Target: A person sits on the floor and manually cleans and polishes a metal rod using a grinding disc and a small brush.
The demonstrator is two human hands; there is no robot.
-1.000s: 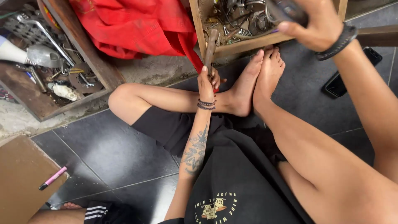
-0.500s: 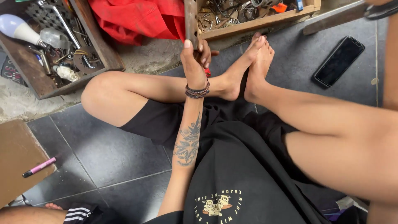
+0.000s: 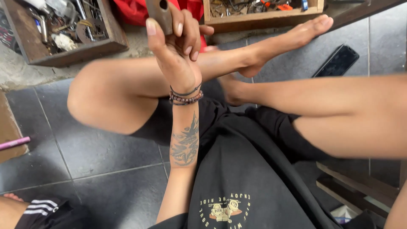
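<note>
My left hand [image 3: 178, 51] is raised in front of me, above my crossed legs, with its fingers wrapped around a brown flat bar with a round hole [image 3: 160, 12]. The bar runs out of the top of the picture, so its full length is hidden. Bead bracelets and a tattoo show on that forearm. My right hand is out of view; only a strip of arm shows at the lower right edge. I am sitting on dark floor tiles [image 3: 106, 169] in black shorts.
A wooden tray of metal tools [image 3: 85, 51] lies at the upper left and a wooden box of small parts [image 3: 263, 18] at the upper right, with red cloth [image 3: 131, 10] between them. A black phone [image 3: 337, 61], a pink pen [image 3: 15, 143], wooden slats [image 3: 360, 182] and another person's striped shorts [image 3: 38, 208] are nearby.
My left hand has come up and closer to the camera with the brown bar in it. My right hand, earlier at the upper right, has left the picture.
</note>
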